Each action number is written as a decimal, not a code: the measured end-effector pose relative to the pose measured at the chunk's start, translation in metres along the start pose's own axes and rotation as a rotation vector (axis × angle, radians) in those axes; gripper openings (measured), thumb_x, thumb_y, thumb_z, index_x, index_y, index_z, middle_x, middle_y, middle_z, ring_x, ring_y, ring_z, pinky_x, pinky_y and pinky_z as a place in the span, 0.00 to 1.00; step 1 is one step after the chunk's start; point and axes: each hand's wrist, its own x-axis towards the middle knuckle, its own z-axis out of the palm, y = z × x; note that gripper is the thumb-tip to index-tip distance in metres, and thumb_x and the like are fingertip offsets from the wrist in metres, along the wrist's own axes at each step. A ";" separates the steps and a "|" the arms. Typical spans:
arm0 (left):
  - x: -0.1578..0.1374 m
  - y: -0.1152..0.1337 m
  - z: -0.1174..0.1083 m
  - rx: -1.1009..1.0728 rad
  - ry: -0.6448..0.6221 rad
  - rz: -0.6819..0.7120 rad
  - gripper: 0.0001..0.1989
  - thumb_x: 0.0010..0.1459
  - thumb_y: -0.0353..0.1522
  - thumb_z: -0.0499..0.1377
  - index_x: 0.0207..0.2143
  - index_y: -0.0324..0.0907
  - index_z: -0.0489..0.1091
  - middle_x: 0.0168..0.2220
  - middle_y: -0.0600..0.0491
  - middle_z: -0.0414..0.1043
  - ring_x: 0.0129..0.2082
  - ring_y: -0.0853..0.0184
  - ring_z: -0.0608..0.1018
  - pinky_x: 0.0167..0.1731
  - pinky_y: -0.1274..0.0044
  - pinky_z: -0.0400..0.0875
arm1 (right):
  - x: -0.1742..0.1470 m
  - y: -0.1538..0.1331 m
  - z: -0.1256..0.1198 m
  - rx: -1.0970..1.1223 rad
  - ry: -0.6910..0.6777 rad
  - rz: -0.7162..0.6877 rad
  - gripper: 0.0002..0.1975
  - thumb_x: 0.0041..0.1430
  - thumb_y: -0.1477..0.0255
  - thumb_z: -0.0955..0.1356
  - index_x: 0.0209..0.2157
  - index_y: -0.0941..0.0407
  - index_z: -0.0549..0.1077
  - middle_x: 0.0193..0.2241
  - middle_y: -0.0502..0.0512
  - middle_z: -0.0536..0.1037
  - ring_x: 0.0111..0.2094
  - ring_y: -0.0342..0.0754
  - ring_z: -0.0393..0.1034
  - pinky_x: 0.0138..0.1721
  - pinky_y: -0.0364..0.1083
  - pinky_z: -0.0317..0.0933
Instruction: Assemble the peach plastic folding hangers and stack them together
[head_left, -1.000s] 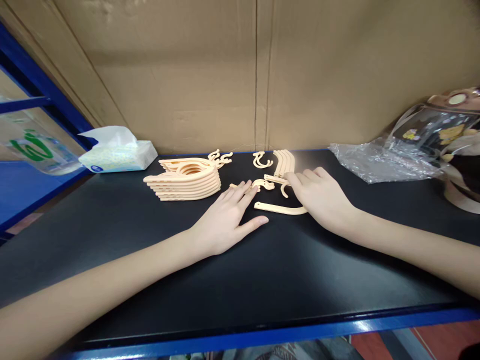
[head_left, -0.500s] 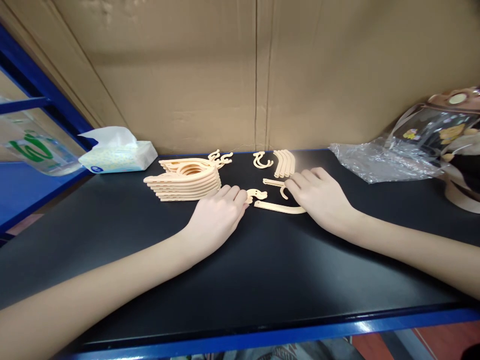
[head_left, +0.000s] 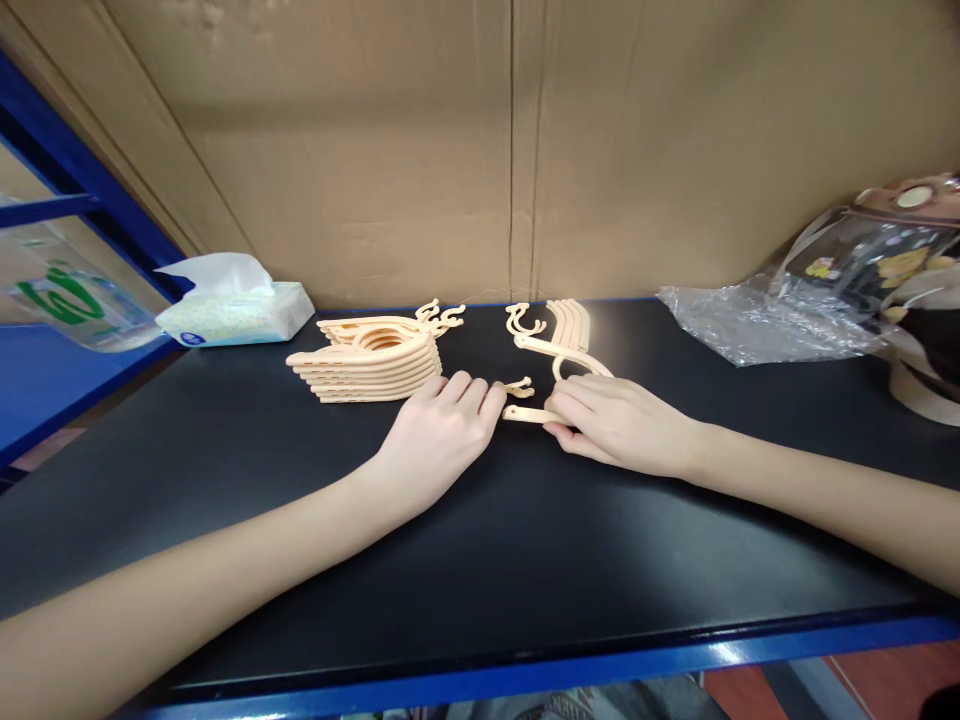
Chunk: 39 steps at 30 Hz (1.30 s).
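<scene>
The left hand (head_left: pixel 448 432) is closed, fingers curled over the left end of a cream hook piece (head_left: pixel 519 389); the grip itself is hidden. The right hand (head_left: pixel 619 422) is closed, thumb and fingers pinching a hanger arm (head_left: pixel 525 414), its holed end exposed to the left, just nearer than the hook piece. For good control, grip the arm well back so the hole remains visible, and steady the hook piece without covering its tip. Avoid side load; thin plastic may flex. Just beyond the right hand lies a second hanger arm (head_left: pixel 541 347); contact with the fingers cannot be judged. Farther out on the bench (head_left: pixel 480 580) are loose hooks (head_left: pixel 519 322) and a row of arms (head_left: pixel 574 325); a stack of folded hangers (head_left: pixel 367 372) stands left.
</scene>
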 end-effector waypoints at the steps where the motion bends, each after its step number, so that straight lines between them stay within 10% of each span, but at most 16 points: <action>1: 0.000 0.000 -0.001 0.019 0.011 -0.003 0.12 0.59 0.20 0.52 0.44 0.31 0.70 0.28 0.50 0.70 0.30 0.61 0.74 0.27 0.73 0.63 | -0.001 -0.001 0.000 -0.011 0.016 -0.002 0.12 0.65 0.74 0.59 0.27 0.58 0.68 0.24 0.50 0.69 0.25 0.44 0.62 0.29 0.44 0.58; 14: 0.001 -0.002 0.003 -0.202 -0.089 -0.204 0.19 0.61 0.20 0.46 0.52 0.40 0.64 0.37 0.51 0.66 0.30 0.67 0.71 0.23 0.78 0.60 | -0.003 -0.005 -0.001 -0.202 0.097 0.014 0.11 0.63 0.75 0.60 0.27 0.57 0.66 0.18 0.45 0.70 0.16 0.39 0.62 0.20 0.43 0.46; 24: 0.002 0.000 0.000 -0.306 -0.062 -0.233 0.19 0.66 0.46 0.47 0.37 0.41 0.67 0.31 0.53 0.67 0.26 0.69 0.71 0.16 0.78 0.48 | -0.002 -0.005 -0.004 -0.133 0.123 0.115 0.12 0.66 0.67 0.61 0.32 0.58 0.70 0.21 0.47 0.76 0.21 0.42 0.69 0.24 0.43 0.53; 39: 0.002 -0.002 0.002 -0.492 -0.058 -0.157 0.19 0.70 0.36 0.39 0.29 0.41 0.61 0.23 0.55 0.68 0.21 0.69 0.70 0.21 0.79 0.56 | -0.003 -0.001 -0.002 -0.048 0.087 0.101 0.16 0.70 0.68 0.56 0.32 0.58 0.68 0.22 0.50 0.74 0.21 0.43 0.66 0.24 0.43 0.52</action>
